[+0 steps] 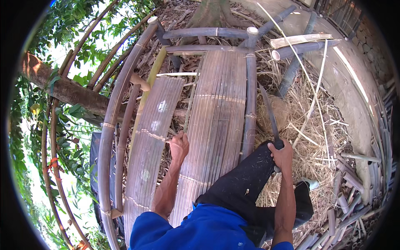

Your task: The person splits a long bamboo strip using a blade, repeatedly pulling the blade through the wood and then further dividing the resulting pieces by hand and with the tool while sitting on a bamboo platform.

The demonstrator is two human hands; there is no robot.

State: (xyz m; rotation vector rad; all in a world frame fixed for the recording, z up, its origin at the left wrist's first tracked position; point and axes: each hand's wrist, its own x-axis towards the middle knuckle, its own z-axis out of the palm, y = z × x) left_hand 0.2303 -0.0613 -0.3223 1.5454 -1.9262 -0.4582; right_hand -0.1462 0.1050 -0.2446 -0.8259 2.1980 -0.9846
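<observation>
My right hand (283, 155) rests by my right knee, closed around the handle of a machete (270, 110). Its long dark blade points up and away from me, over the straw. My left hand (179, 146) is a fist in the gap between two bamboo slat panels. What its fingers hold is hidden. A woven binding on the narrow left slat panel (152, 112) runs up to this fist, and a thin bamboo strip (193, 98) comes down the gap toward it. The wider slat panel (221, 83) lies to the right, bound crosswise in rows.
Thick bamboo poles frame the seat, with a left rail (111, 112) and a far crossbar (210, 32). Dry straw (308, 125) covers the ground at right, below cut bamboo lengths (306, 49). More bamboo pieces (350, 208) pile at lower right. A tree trunk (71, 88) leans in from the left.
</observation>
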